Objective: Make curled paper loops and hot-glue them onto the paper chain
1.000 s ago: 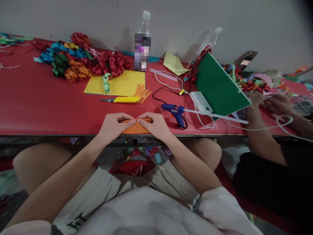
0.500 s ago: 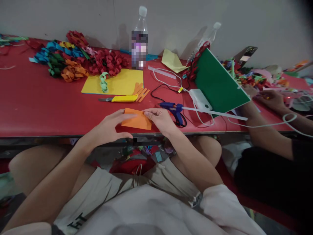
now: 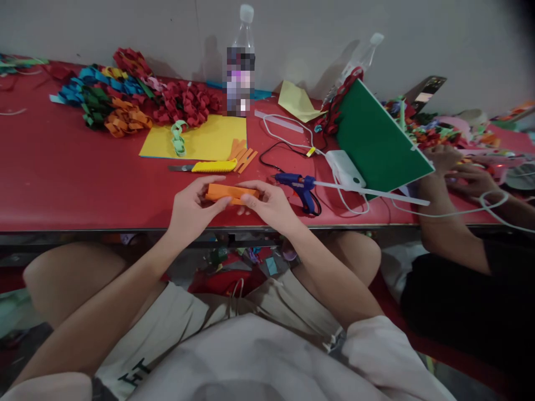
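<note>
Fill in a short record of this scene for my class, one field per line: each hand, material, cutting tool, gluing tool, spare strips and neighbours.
Left hand: holds the left part of the orange paper
Right hand: holds its right part
Material state: bent along its length
Cutting tool: yellow-handled cutter, lying beyond the hands
Gluing tool: blue glue gun, right of the right hand, glue stick in its back
Spare strips: orange strips, partly on the yellow sheet
Neighbours: another person's hands, right of the green board
</note>
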`<move>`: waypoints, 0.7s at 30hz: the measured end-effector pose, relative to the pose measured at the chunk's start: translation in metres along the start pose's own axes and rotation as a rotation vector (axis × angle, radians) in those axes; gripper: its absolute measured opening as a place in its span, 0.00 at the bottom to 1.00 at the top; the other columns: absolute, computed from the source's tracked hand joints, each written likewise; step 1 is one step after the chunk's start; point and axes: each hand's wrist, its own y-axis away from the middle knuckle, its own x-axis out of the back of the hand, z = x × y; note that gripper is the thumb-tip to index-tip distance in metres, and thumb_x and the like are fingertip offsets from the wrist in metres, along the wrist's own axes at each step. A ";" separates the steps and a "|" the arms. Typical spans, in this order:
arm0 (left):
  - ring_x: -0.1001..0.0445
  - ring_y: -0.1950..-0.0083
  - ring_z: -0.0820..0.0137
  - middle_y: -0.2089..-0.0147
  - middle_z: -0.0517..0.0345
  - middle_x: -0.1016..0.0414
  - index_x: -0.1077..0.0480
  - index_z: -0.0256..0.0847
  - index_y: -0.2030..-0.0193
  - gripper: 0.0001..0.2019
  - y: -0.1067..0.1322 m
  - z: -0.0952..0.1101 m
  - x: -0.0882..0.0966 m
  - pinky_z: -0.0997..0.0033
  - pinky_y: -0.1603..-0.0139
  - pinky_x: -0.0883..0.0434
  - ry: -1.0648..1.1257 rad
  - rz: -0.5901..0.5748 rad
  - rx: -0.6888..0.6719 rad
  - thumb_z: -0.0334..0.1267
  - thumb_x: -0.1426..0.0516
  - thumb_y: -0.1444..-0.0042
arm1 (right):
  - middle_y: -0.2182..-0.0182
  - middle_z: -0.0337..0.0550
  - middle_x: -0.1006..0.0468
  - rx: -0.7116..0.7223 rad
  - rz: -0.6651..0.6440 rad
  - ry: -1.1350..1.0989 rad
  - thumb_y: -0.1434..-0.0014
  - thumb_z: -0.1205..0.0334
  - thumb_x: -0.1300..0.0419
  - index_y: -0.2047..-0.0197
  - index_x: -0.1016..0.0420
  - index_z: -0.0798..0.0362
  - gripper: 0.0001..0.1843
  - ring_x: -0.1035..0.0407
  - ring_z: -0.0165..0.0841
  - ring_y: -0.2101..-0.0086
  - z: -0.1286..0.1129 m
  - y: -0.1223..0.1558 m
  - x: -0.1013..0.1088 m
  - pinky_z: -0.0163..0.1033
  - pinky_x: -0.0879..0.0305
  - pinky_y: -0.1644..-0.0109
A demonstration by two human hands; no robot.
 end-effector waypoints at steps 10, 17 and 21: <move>0.18 0.61 0.70 0.57 0.55 0.18 0.26 0.37 0.51 0.20 -0.003 -0.004 -0.003 0.70 0.56 0.17 0.270 -0.039 0.264 0.44 0.31 0.48 | 0.60 0.42 0.19 0.089 0.099 0.106 0.43 0.56 0.31 0.49 0.24 0.53 0.20 0.24 0.28 0.73 0.006 0.000 -0.001 0.36 0.24 0.65; 0.17 0.62 0.68 0.60 0.55 0.18 0.26 0.37 0.57 0.17 -0.003 -0.006 -0.003 0.67 0.54 0.17 0.279 -0.009 0.321 0.45 0.31 0.48 | 0.60 0.42 0.19 0.085 0.004 0.034 0.44 0.56 0.31 0.48 0.24 0.53 0.22 0.23 0.29 0.68 0.005 -0.002 -0.001 0.36 0.22 0.59; 0.17 0.61 0.67 0.60 0.54 0.18 0.25 0.36 0.59 0.18 -0.003 -0.005 -0.003 0.67 0.55 0.17 0.250 -0.006 0.323 0.47 0.30 0.49 | 0.67 0.40 0.19 0.076 0.033 0.039 0.45 0.59 0.30 0.46 0.24 0.53 0.23 0.22 0.30 0.69 0.006 -0.002 -0.001 0.35 0.23 0.61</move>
